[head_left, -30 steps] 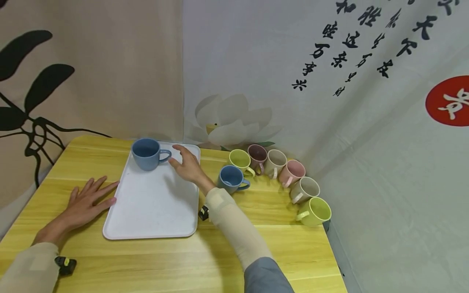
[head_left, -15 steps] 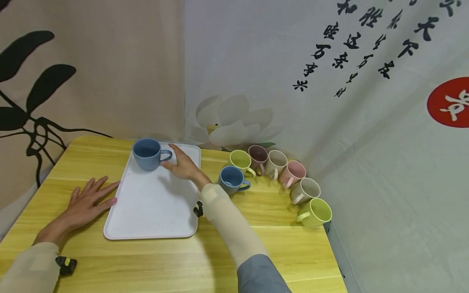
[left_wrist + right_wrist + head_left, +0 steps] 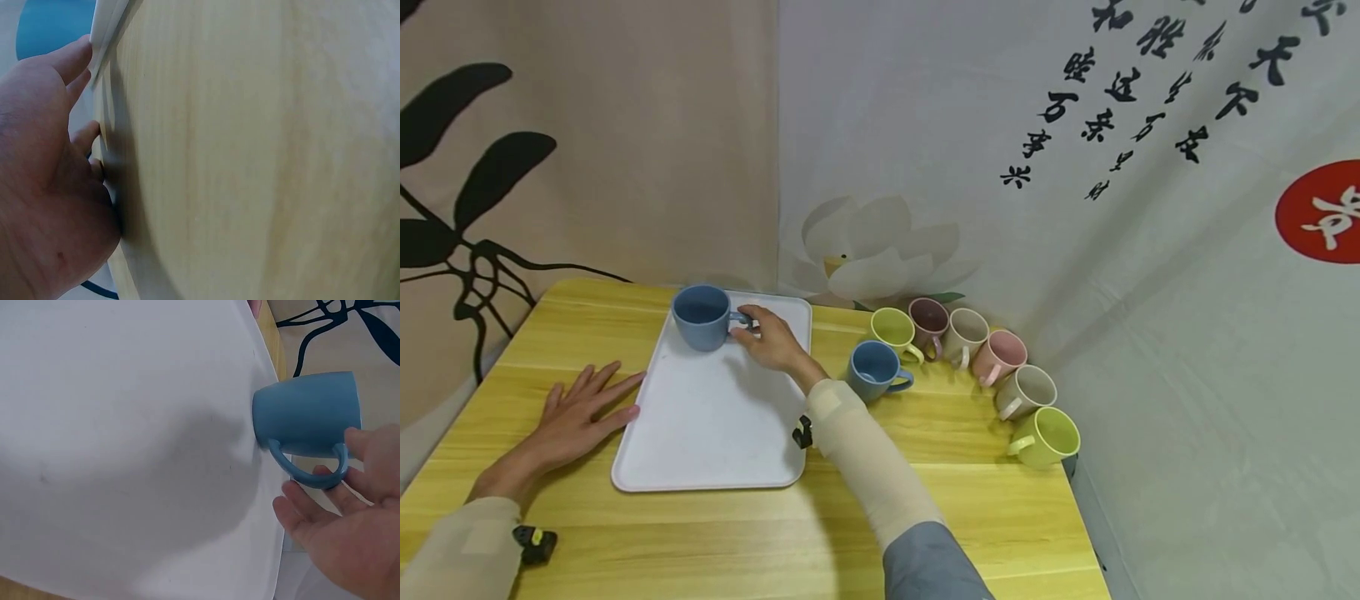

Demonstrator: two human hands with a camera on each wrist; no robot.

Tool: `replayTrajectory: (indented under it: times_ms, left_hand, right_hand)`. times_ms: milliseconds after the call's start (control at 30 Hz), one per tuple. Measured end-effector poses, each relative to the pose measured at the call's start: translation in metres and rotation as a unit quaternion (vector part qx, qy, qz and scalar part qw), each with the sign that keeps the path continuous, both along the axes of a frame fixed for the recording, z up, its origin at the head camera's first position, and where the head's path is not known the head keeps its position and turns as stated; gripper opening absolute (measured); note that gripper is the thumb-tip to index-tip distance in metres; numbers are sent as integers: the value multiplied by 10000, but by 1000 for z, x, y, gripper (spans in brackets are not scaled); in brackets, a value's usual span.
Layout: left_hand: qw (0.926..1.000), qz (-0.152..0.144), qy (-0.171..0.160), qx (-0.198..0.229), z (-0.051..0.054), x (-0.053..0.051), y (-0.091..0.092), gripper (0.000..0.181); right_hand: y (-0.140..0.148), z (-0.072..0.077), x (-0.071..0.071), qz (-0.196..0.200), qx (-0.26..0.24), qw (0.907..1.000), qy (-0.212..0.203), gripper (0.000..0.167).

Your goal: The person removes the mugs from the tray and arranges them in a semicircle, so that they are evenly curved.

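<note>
On the far left part of the white tray stands a blue mug upright, its handle pointing right. My right hand is at that handle; in the right wrist view its fingers curl about the handle of the blue mug. One fingertip shows inside the loop, and another digit lies by the upper end of the handle. My left hand lies spread on the table, its fingertips touching the tray's left edge. In the left wrist view, the left hand reaches the tray rim.
Right of the tray stands a second blue mug. Behind it and to its right curves a row of mugs, among them a yellow-green one, a dark purple one and a pink one. Behind the wooden table hangs a printed curtain.
My right hand has moved slightly left to the blue mug's handle, and its raised index finger has bent down onto it. The left hand, tray and mugs have stayed put.
</note>
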State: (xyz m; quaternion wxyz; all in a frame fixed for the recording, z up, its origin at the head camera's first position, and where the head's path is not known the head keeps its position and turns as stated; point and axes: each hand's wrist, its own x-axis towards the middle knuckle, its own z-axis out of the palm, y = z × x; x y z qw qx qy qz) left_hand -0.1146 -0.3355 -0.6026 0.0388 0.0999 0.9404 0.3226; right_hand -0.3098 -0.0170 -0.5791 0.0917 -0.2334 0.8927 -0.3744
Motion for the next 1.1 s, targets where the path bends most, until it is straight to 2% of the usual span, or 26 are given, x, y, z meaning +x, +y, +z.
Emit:
replayTrajectory:
  times_ms: [67, 233, 333, 433, 600, 667, 800, 1100]
  left_hand:
    - [10000, 4, -52, -18, 1, 0, 0, 68]
    - [9997, 23, -226, -8, 1, -1, 0, 70]
    - [9998, 31, -178, 12, 2, 0, 0, 69]
    - [9999, 29, -113, 12, 2, 0, 1, 68]
    - [10000, 28, -63, 4, 3, 0, 1, 68]
    - [9999, 17, -100, 5, 3, 0, 1, 68]
    - [9999, -5, -116, 51, 3, 0, 1, 68]
    - [9999, 38, -144, -56, 3, 0, 1, 69]
  right_hand:
    - [1, 12, 7, -17, -60, 9998, -170, 49]
    - [-5, -20, -4, -293, 127, 9994, 109, 38]
    - [-7, -29, -6, -338, 83, 9992, 173, 33]
    - [-6, -17, 4, -334, 65, 9994, 74, 27]
    - [-2, 30, 38, -413, -374, 9979, -341, 20]
    - [-3, 42, 48, -525, -503, 9963, -456, 21]
    - [-4, 46, 59, -692, -555, 9953, -397, 23]
    - [5, 42, 66, -713, -852, 9937, -173, 22]
